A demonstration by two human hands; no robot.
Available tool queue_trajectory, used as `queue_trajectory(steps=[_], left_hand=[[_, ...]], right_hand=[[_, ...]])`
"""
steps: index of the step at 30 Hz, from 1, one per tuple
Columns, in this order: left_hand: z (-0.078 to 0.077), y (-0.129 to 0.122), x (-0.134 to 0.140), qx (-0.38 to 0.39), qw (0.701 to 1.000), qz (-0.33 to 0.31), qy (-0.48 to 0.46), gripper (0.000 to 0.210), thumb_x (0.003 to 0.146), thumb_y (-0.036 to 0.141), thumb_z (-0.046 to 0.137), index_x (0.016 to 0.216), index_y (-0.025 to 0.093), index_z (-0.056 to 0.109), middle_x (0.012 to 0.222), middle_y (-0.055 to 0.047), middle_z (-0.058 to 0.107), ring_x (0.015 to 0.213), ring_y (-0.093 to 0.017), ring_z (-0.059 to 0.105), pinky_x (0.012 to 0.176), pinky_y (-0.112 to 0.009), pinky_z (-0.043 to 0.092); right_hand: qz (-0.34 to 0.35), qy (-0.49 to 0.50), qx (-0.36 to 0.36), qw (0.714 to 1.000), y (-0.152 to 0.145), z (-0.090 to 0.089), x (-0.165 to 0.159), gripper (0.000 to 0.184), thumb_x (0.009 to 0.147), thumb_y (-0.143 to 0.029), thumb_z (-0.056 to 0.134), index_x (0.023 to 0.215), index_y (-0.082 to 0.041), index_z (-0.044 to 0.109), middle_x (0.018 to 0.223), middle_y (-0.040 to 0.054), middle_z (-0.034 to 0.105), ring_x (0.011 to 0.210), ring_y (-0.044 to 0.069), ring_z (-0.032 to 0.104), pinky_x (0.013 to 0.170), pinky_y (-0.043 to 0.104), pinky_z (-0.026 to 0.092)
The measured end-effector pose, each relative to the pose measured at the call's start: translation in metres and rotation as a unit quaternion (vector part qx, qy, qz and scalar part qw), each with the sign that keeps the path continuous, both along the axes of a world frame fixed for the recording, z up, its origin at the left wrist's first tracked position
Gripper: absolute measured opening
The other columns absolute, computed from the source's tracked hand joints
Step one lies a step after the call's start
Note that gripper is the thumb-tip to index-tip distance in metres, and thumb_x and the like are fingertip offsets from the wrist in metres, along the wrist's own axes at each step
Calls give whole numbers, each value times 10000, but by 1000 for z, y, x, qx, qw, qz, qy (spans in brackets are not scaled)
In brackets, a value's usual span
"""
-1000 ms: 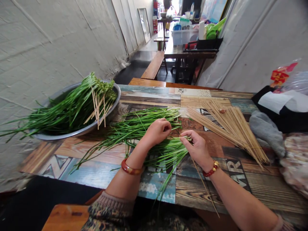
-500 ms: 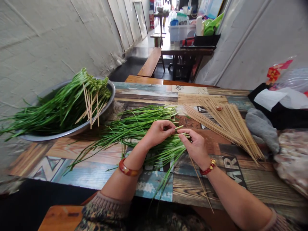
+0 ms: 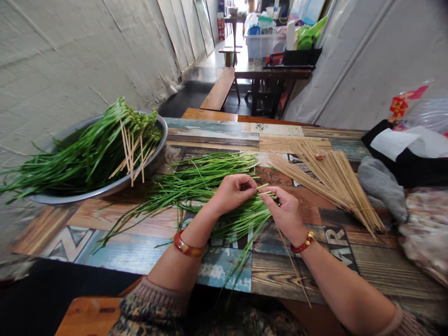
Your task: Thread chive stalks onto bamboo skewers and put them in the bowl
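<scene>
Over a spread of green garlic chives (image 3: 210, 175) my two hands meet, fingertips nearly touching. My left hand (image 3: 235, 191) is closed in a pinch on the pale stem ends of a few chives. Close beside it, my right hand (image 3: 283, 207) pinches a thin bamboo skewer (image 3: 294, 266), whose long end slants down toward the table's front edge. Stem ends of chives lie at the right fingertips too, and their leaves hang down below my hands. The skewer's tip is hidden by fingers and stems.
At left, a metal basin (image 3: 164, 140) holds many chives with skewers through their stems. A fan of loose bamboo skewers (image 3: 329, 182) lies at right, near a grey cloth-like bundle (image 3: 380, 186) and a bag of pale pieces (image 3: 425, 228). Behind stands a bench (image 3: 220, 88).
Both hands have shifted very slightly right, still pinching the chives and the skewer. Otherwise little differs.
</scene>
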State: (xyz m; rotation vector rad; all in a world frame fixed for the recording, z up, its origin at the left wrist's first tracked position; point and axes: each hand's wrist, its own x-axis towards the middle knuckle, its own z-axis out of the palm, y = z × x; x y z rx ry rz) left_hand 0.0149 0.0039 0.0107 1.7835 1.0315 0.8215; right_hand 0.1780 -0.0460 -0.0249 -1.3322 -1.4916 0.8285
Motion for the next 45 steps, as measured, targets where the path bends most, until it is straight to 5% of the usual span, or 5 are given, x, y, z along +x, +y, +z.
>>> queue_trajectory(steps=[25,37,45], left_hand=[[-2,1,-1,30,999,-7,6,84,757,137,592,714,104,656,615,15,570,562,-62,463,543,-171,368],[-2,4,-3,190,975,-31,109,87,781,118,601,728,155,659,685,-3,622,681,-112,518,661,-228,393],[-6,4,-2,229,963,-37,135,119,790,110,576,721,166,655,690,-7,634,684,-127,511,669,-249,381]], right_hand=[[6,-10,25,1000,0,0,0,174,831,-302,564,917,-209,684,942,47,724,875,199,664,807,334,501],[-3,-25,21,999,1,0,1,170,826,-303,561,905,-213,682,930,47,726,870,207,665,802,341,497],[-11,-36,14,999,3,-5,1,158,827,-320,565,874,-205,664,899,48,718,832,202,652,765,330,482]])
